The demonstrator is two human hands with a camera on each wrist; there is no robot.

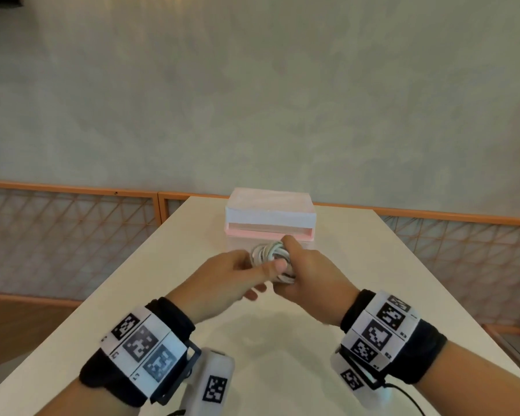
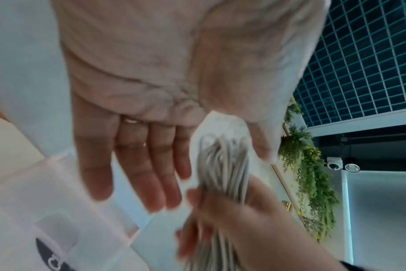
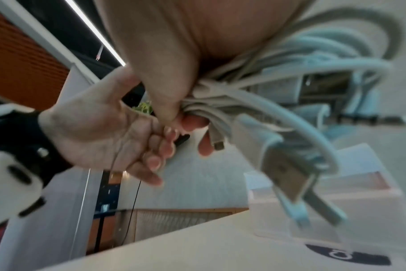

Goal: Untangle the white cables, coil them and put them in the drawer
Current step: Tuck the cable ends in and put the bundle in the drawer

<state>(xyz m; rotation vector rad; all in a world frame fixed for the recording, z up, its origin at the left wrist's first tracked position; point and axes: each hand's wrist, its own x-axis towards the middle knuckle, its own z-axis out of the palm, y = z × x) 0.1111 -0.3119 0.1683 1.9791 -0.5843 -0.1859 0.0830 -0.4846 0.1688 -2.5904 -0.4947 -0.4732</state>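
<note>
A coil of white cables (image 1: 267,253) hangs above the table, just in front of the pink and white drawer box (image 1: 270,216). My right hand (image 1: 288,261) grips the coil, thumb on top and fingers curled under it. In the right wrist view the bundle (image 3: 243,95) runs under my thumb and a USB plug (image 3: 283,172) dangles from it. My left hand (image 1: 263,279) is beside the coil with its thumb against it. Its fingers (image 2: 148,183) are straight and spread, apart from the bundle (image 2: 223,165). A translucent drawer (image 2: 58,201) seems pulled out below the hands.
The white table (image 1: 282,355) stretches from me to the drawer box. Its edges run off on the left and right. An orange mesh railing (image 1: 72,235) stands behind and beside the table, with a grey wall beyond it.
</note>
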